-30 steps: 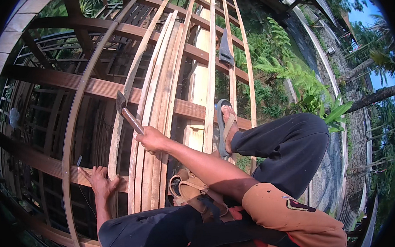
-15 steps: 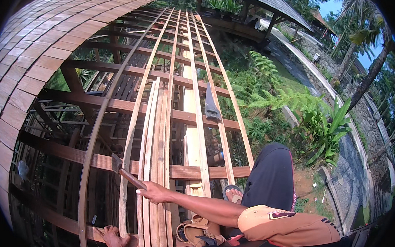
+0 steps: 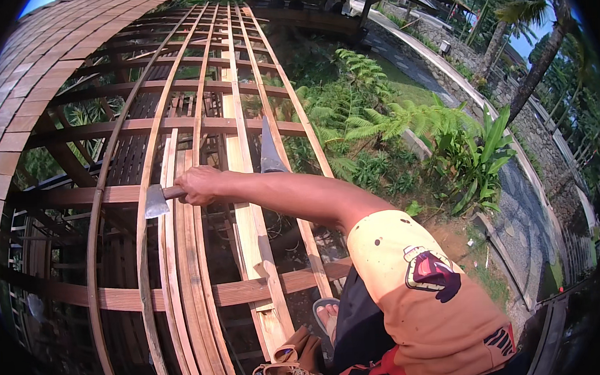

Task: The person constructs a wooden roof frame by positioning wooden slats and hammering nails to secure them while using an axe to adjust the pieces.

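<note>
My right hand [image 3: 200,186] is closed around the wooden handle of a hatchet [image 3: 156,202], held over the roof battens. The hatchet's flat, light metal blade points left, overlapping a long thin batten [image 3: 144,231] in view. Beneath my forearm lies a bundle of loose wooden strips [image 3: 189,263], running lengthwise. A handsaw [image 3: 268,151] rests on the battens farther off to the right; my arm hides its lower end. My left hand is out of view.
Dark cross beams [image 3: 231,289] carry the battens, with open gaps between them. Wooden shingles [image 3: 26,94] cover the roof at left. A brown tool pouch [image 3: 294,366] sits near my sandalled foot [image 3: 327,316]. Ferns [image 3: 406,122] and a stone path lie below at right.
My right hand has carried the hatchet forward and farther from me. My left hand, earlier on a cross beam at lower left, has left the view. The whole view has shifted.
</note>
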The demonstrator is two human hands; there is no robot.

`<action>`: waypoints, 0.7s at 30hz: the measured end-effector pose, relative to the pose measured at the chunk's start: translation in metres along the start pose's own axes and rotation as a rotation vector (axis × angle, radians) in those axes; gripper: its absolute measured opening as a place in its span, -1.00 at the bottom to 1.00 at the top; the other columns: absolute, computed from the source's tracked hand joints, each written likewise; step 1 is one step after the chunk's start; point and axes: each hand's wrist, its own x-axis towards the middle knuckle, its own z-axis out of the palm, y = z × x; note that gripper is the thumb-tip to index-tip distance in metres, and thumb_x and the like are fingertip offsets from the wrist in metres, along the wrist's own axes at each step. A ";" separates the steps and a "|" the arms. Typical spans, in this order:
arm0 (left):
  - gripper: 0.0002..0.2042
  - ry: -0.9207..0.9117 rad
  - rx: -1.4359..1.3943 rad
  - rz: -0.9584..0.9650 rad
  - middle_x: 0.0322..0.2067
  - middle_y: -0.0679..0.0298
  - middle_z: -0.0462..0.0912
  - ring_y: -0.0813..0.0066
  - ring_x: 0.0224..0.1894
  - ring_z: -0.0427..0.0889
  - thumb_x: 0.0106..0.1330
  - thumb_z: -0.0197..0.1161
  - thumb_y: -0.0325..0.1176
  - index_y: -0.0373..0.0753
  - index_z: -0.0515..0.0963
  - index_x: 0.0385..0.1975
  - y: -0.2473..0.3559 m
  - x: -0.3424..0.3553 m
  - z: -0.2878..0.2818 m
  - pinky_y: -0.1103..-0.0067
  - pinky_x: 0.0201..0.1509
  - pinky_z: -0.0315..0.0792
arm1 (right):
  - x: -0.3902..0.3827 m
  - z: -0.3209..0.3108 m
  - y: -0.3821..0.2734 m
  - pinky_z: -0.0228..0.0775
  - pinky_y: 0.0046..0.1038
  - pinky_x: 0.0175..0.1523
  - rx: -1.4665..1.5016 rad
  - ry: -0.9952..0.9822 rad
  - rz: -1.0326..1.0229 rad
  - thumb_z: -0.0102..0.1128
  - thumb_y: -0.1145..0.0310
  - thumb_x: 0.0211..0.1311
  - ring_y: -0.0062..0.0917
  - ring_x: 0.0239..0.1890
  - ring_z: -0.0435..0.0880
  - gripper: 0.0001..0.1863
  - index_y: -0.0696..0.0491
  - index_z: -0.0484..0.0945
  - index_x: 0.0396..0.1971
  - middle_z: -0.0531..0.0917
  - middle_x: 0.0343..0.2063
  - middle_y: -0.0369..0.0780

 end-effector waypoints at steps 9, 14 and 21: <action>0.00 -0.790 -0.463 -0.604 0.39 -0.33 0.12 -0.13 0.46 0.12 0.22 0.40 -0.07 -0.26 -0.14 0.51 0.089 0.087 -0.117 0.14 0.53 -0.11 | -0.158 0.112 0.252 0.44 -0.10 0.14 -0.265 -0.052 0.458 0.28 0.29 0.09 -0.09 0.12 0.51 -0.58 0.12 0.53 -0.04 0.52 -0.03 -0.06; 0.24 -0.680 -0.639 -0.284 0.28 -0.41 0.27 -0.17 0.32 0.34 0.20 0.38 -0.06 -0.27 -0.66 0.43 -0.012 0.032 -0.012 0.35 0.36 0.25 | -0.155 0.134 0.299 0.37 -0.05 0.07 -0.184 0.042 0.385 0.36 0.31 0.02 -0.19 0.13 0.50 -0.58 0.01 0.50 -0.08 0.56 -0.09 -0.14; 0.29 -0.772 -0.773 -0.398 0.29 -0.37 0.28 -0.05 0.29 0.41 0.20 0.44 0.01 -0.22 -0.67 0.43 -0.030 0.017 -0.002 0.30 0.33 0.30 | -0.144 0.163 0.306 0.11 -0.24 0.03 -0.310 0.228 0.398 0.44 0.24 -0.12 -0.31 0.07 0.41 -0.26 -0.13 0.38 0.18 0.57 -0.13 -0.22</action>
